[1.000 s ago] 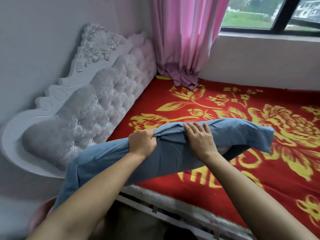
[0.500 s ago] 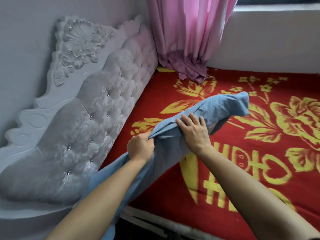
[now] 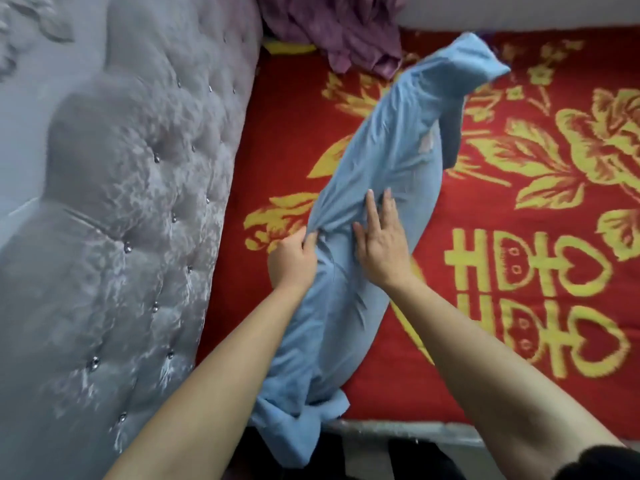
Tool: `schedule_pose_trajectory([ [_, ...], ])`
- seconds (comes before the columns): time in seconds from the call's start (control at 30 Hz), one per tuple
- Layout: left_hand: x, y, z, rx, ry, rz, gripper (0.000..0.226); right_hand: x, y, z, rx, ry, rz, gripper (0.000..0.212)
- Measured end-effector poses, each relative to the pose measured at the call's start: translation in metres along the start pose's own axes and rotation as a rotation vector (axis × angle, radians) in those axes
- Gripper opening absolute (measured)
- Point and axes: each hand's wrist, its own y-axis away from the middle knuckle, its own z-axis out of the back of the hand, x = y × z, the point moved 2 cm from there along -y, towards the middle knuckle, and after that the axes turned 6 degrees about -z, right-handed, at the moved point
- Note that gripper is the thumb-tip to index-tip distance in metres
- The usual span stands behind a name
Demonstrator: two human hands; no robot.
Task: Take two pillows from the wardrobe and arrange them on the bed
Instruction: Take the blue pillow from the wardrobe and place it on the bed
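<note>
Here, a long, soft pillow in a pale blue cotton case (image 3: pixel 377 188) is seen lying slantwise on the bed, its near end hanging over the bed's front edge and its far end lifted towards the back edge, where the corner of the case is blurred. The pillow runs roughly alongside the headboard side of the bed, a strip of blanket being left bare between the two. A fold of the blue case is pinched in the left hand (image 3: pixel 292 259), which is clenched on the cloth at the pillow's left flank, about midway along its length. The right hand (image 3: pixel 379 244) is laid flat on top of the pillow just beside the left one, fingers stretched out and pointing away from the person; nothing is gripped by it. Both bare forearms are reached in from the bottom of the view, a dark sleeve edge being visible at the lower right corner. Under the pillow, a red blanket patterned with yellow flowers and characters (image 3: pixel 519 209) is spread over the bed. Along the left edge of the bed stands a grey, button-tufted velvet headboard (image 3: pixel 138 202). At the back edge, bunched purple-pink curtain fabric (image 3: pixel 343 32) is resting on the blanket near the headboard corner.
</note>
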Motion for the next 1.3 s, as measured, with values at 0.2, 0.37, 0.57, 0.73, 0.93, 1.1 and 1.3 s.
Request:
schedule_pose_trajectory([
  [0.2, 0.083, -0.033, -0.029, -0.002, -0.364, -0.117, 0.078, -0.032, 0.026, -0.124, 0.330, 0.112, -0.319, 0.071],
  [0.37, 0.213, -0.015, -0.051, 0.298, -0.589, 0.027, 0.078, -0.064, 0.042, -0.183, 0.233, 0.008, -0.797, 0.095],
  [0.57, 0.261, 0.013, -0.101, 0.172, -0.646, 0.068, 0.068, -0.095, 0.062, -0.227, 0.145, -0.347, -0.859, 0.103],
  [0.73, 0.250, 0.006, -0.104, -0.128, -0.572, 0.037, 0.045, -0.085, 0.055, -0.230, -0.028, -0.468, -0.822, 0.092],
  [0.93, 0.208, 0.005, -0.077, -0.374, -0.212, 0.007, 0.033, -0.061, 0.044, -0.203, -0.188, -0.500, -0.616, 0.059],
  [1.1, 0.143, -0.011, -0.043, -0.506, -0.039, -0.015, 0.030, -0.032, 0.004, -0.149, -0.427, -0.549, -0.442, 0.045],
  [1.3, 0.105, -0.034, -0.014, -0.697, 0.006, -0.032, 0.035, -0.010, -0.060, -0.110, -0.482, -0.562, -0.273, 0.048],
])
